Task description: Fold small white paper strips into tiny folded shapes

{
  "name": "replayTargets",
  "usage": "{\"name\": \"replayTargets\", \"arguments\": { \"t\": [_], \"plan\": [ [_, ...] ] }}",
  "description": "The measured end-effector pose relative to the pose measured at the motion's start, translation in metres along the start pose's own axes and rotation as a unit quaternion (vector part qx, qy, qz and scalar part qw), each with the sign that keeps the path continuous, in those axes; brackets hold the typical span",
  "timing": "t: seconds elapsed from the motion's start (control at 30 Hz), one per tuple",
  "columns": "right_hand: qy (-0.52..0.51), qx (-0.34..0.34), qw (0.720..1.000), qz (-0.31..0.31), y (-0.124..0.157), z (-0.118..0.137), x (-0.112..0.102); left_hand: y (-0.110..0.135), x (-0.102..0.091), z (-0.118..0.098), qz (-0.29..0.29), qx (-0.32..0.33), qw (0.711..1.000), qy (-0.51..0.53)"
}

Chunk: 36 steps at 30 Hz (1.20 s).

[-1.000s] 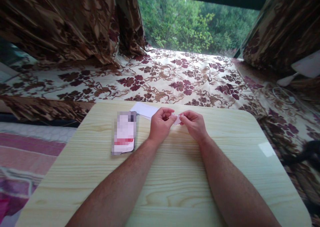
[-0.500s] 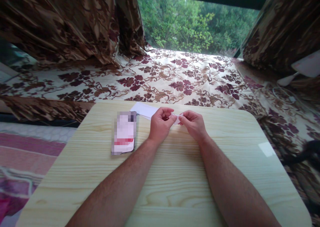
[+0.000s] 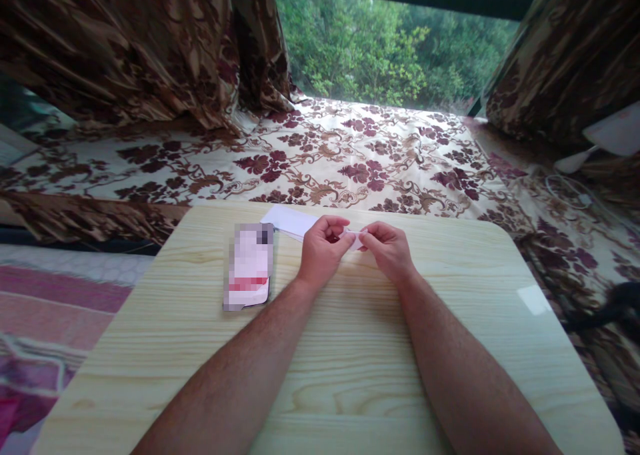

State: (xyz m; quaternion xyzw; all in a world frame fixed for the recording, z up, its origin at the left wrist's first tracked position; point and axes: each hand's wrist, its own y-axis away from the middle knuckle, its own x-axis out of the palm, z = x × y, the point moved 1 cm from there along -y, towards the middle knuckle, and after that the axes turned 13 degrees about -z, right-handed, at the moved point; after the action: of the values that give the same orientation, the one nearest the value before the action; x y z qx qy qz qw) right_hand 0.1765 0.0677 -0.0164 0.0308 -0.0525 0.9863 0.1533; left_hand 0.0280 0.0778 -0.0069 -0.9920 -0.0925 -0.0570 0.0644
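Note:
A small piece of white paper (image 3: 356,240) is pinched between my two hands, just above the far half of the table. My left hand (image 3: 321,249) is closed on its left side, thumb pressed on top. On the right side, my right hand (image 3: 388,249) grips it between thumb and fingers. The fingers cover much of the paper, so its full shape is hidden. Behind my left hand lie white paper sheets (image 3: 290,222), partly covered by that hand.
A phone (image 3: 250,266), blurred out in part, lies on the wood-grain table (image 3: 350,375) left of my hands. Beyond the table's far edge spreads a flowered cloth (image 3: 365,151) under the window. A white lamp (image 3: 613,133) and a cable (image 3: 565,191) are at the right.
The small paper between my fingers has shifted slightly and shows a little more of its face. Both hands stay nearly in place; the phone and sheets have not moved.

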Motion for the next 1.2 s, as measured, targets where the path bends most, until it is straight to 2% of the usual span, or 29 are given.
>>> {"name": "replayTargets", "arguments": {
  "t": [1.2],
  "plan": [
    [0.009,0.015,1.000,-0.012,0.0011,0.0071,0.0028,0.0006,-0.0009,0.0006,0.003,-0.009,1.000,0.003]
  ]
}}
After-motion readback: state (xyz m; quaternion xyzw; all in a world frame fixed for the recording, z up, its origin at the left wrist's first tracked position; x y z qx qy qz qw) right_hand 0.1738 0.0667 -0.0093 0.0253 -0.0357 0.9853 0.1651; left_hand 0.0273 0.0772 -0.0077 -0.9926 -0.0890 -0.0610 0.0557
